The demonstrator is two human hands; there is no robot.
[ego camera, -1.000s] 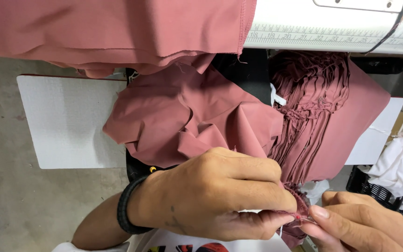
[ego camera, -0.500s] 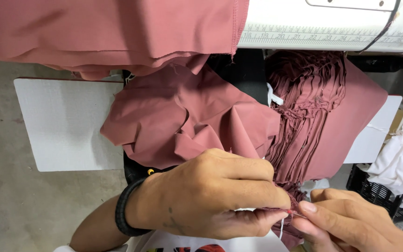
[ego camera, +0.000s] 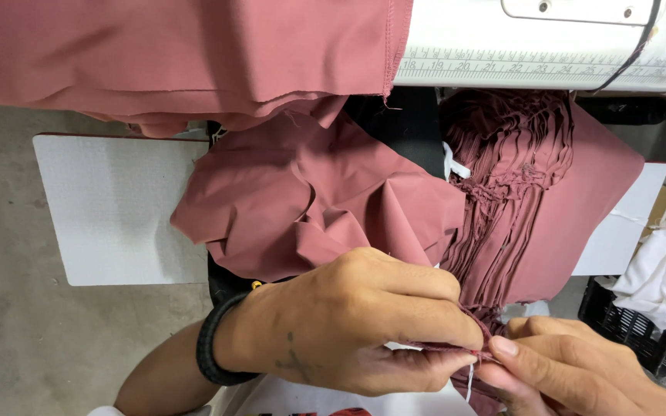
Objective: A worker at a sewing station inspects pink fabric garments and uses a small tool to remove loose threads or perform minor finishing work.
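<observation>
The left hand (ego camera: 348, 323) and the right hand (ego camera: 572, 370) meet fingertip to fingertip, both pinched shut on the lower edge of a stack of dusty-pink cloth pieces (ego camera: 518, 208) — a thin white thread (ego camera: 469, 379) hangs just below the pinch. The stack lies on the white counter (ego camera: 117, 208), right of a crumpled pink cloth (ego camera: 310, 200). Above the stack sits a white sewing machine (ego camera: 533, 42) — more pink cloth (ego camera: 179, 54) drapes to its left.

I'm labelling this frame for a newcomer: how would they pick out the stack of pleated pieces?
Start at the white machine along the top right. Just below it hangs the pleated stack, dusty-red layers running down toward the hands. Unlike the smooth crumpled cloth to its left, it shows many thin edges bunched like pages.
</observation>
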